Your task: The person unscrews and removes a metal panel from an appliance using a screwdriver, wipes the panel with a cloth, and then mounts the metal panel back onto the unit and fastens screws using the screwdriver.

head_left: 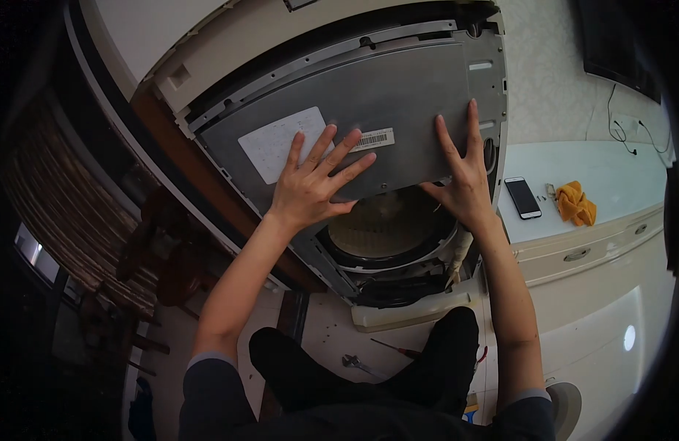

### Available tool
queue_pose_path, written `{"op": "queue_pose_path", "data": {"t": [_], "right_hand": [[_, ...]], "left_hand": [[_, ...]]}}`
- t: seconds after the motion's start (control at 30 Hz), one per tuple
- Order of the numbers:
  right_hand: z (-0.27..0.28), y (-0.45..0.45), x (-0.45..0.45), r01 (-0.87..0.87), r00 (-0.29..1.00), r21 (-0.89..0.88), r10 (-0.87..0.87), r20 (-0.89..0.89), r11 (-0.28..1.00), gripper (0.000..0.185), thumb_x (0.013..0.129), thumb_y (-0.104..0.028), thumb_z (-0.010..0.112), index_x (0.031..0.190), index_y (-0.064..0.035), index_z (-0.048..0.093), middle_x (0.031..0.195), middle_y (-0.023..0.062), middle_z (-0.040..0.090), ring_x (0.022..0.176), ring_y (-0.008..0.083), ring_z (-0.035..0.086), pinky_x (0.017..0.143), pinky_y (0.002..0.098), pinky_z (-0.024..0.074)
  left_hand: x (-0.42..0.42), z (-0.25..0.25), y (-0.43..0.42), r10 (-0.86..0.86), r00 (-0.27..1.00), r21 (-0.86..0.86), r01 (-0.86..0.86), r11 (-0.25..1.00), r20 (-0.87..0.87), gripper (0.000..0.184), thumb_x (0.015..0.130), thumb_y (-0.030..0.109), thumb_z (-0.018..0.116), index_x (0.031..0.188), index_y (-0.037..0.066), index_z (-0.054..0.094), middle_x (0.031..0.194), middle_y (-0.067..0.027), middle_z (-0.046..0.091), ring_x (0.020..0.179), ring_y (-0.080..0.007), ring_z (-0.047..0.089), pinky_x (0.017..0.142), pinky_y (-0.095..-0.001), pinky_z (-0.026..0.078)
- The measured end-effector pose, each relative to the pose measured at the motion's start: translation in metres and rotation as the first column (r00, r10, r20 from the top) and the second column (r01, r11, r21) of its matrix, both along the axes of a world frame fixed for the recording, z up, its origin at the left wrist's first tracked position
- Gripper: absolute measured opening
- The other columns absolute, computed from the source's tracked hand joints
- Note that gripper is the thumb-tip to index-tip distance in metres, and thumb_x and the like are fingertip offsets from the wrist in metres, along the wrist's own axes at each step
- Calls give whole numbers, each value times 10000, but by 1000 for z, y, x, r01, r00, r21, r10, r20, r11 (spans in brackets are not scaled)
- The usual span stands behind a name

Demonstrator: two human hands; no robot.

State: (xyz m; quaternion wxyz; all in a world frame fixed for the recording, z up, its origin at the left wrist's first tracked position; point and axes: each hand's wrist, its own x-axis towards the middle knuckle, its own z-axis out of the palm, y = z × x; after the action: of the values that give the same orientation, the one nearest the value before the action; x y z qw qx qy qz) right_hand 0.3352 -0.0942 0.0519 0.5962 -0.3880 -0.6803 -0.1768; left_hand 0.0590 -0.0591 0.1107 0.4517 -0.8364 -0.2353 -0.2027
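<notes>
A grey metal panel (398,88) covers the upper part of an opened tall appliance in front of me. It bears a white label (262,147) and a barcode sticker (383,137). My left hand (306,187) lies on the panel's lower middle, fingers spread, thumb near the bottom edge. My right hand (468,187) rests on the panel's right side with fingers stretched upward and the thumb at the lower edge. Below the panel shows a round opening with a fan wheel (380,231) inside. A dark bundle (405,290) and a pale wrapped pipe (458,257) sit beneath it.
An adjustable wrench (358,364) and a screwdriver (398,348) lie on the tiled floor between my legs, with small screws nearby. On the white cabinet (611,169) at right are a phone (523,198) and an orange cloth (576,203). Wooden stools (177,275) stand left.
</notes>
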Motion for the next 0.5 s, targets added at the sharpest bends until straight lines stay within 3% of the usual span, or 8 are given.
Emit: {"op": "queue_pose_path", "data": {"t": [0.17, 0.23, 0.5], "right_hand": [[-1, -2, 0, 15, 1000, 1, -15, 16, 1000, 1117, 493, -30, 882, 1479, -213, 391, 1579, 245, 81, 1414, 457, 244, 1108, 487, 363], [-1, -1, -2, 28, 999, 38, -29, 25, 999, 1107, 498, -28, 876, 1480, -196, 392, 1580, 241, 96, 1407, 461, 258, 1104, 486, 368], [-2, 1, -1, 27, 997, 14, -28, 65, 1000, 1085, 510, -40, 870, 1477, -187, 399, 1587, 228, 90, 1413, 453, 250, 1123, 480, 342]], "left_hand": [[-1, -5, -4, 25, 999, 1, -25, 1000, 40, 988, 589, 572, 788, 1465, 406, 363, 1591, 42, 241, 1481, -239, 173, 1207, -531, 35], [-3, -6, -3, -14, 1000, -17, 14, 1000, 20, 926, 596, 546, 804, 1431, 416, 427, 1578, 25, 284, 1478, -253, 189, 1201, -534, 32], [-6, -12, 4, -40, 998, -28, 42, 999, 56, 1017, 545, 566, 812, 1453, 424, 376, 1576, 40, 282, 1478, -232, 188, 1185, -590, -5]]}}
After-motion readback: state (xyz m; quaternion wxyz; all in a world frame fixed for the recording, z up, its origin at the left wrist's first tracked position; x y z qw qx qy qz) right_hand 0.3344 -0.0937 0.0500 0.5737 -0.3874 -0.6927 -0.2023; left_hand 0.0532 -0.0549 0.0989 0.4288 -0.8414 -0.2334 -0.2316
